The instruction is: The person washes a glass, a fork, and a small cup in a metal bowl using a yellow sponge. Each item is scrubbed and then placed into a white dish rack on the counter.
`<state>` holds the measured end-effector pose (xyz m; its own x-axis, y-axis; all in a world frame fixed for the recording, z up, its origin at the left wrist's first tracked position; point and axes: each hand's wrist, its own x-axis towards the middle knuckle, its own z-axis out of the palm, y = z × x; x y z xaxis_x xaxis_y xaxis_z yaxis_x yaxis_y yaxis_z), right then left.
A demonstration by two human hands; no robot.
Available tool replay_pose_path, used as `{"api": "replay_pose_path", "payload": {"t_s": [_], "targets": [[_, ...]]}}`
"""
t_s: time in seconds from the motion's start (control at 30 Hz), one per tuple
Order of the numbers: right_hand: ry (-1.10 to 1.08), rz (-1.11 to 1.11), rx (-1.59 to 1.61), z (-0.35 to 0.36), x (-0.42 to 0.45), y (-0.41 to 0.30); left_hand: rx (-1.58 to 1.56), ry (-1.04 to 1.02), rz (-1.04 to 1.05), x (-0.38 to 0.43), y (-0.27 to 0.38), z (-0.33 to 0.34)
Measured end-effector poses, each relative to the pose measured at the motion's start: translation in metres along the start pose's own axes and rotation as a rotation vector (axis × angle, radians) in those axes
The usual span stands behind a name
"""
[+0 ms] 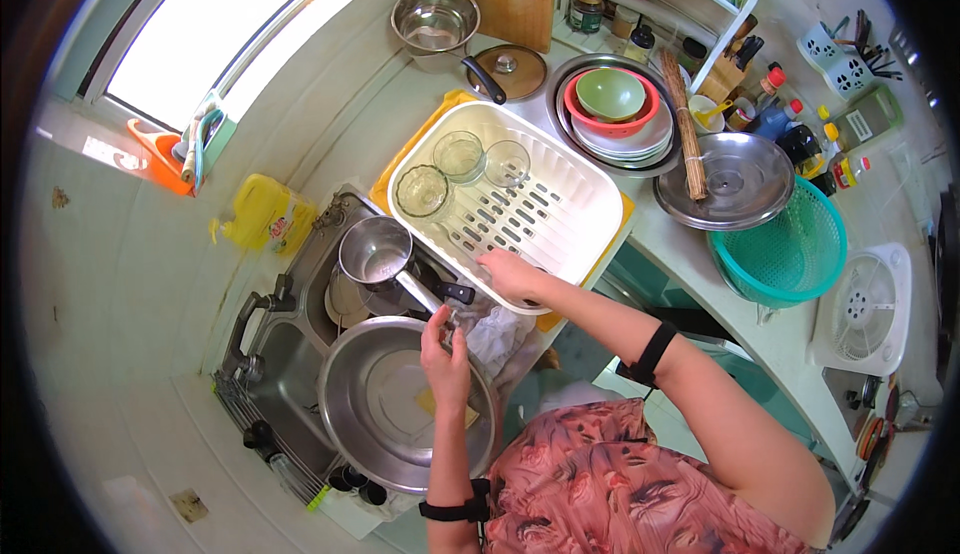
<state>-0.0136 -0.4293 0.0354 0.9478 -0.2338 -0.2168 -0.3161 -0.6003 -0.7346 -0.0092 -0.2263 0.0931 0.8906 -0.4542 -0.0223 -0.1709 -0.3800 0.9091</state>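
My left hand (448,366) is above a large stainless steel basin (356,434). Its fingers and thumb close around the end of a small steel saucepan's handle (418,291). The saucepan (375,250) lies over other cookware in the sink, its mouth facing up. My right hand (511,278) reaches over the near rim of a white plastic dish drainer (577,209); its fingertips are low inside, close to the slots, and its grip is partly hidden. Three clear glass vessels stand at the drainer's far left: a scalloped glass bowl (422,191), a glass bowl (458,156) and a glass (507,164).
A black-handled pan (454,293) and a white cloth (499,336) lie beside the sink (292,366). Right of the drainer stand stacked bowls (611,94), a steel basin (739,179) with a bundled stick brush (684,130), and a green colander (810,246). A yellow jug (270,212) is left.
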Motion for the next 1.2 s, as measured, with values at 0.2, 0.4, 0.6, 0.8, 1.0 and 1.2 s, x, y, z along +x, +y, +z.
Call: {"api": "replay_pose_path", "payload": {"t_s": [0.2,0.4,0.6,0.8,1.0,1.2], "targets": [[0.123,-0.078,-0.051,-0.02,-0.014,-0.021,-0.024,0.105,-0.028,-0.013,-0.033,-0.044],[0.344,-0.378,0.254,0.002,-0.07,-0.108,0.216,0.208,-0.22,-0.057,-0.096,-0.124],[-0.272,-0.468,-0.098,0.135,-0.097,-0.14,0.686,-0.139,-0.198,-0.113,-0.131,-0.146],[-0.384,-0.475,-0.527,0.196,-0.099,-0.125,0.916,-0.146,0.045,-0.136,-0.146,-0.121],[-0.126,-0.454,-0.608,0.176,-0.084,-0.11,1.024,-0.17,0.016,-0.133,-0.157,-0.123],[-0.131,-0.519,-0.62,0.178,-0.08,-0.11,0.671,-0.293,-0.149,-0.119,-0.158,-0.135]]}}
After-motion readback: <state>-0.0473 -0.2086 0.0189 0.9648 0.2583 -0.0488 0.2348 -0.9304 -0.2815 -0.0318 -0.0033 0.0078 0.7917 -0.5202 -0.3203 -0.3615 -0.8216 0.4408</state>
